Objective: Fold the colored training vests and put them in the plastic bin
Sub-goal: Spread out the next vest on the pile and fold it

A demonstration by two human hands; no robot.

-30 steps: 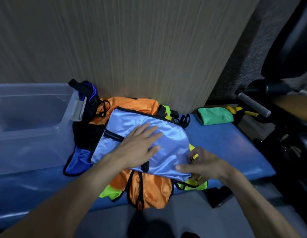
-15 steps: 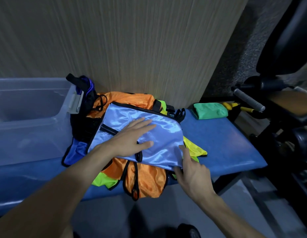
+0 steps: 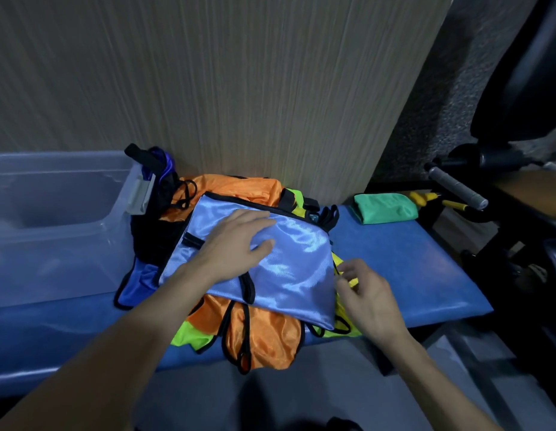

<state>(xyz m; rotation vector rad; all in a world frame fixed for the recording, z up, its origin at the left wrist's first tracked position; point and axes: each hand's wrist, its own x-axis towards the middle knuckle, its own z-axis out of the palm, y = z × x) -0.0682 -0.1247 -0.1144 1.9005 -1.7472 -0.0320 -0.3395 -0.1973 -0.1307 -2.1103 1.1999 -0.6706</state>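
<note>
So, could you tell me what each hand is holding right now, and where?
Nothing is gripped. The left hand presses flat on the middle of the light blue vest; the right hand hovers by its right edge, fingers loosely curled.

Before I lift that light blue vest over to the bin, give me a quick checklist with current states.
1. Left hand pressing flat on the light blue vest: ok.
2. Right hand gripping the vest's edge: not ok, fingers curled beside it, grip unclear.
3. Vest folded flat: ok.
4. Vest free of the orange vest beneath: cannot tell.
5. Plastic bin open, with room: ok.
</note>
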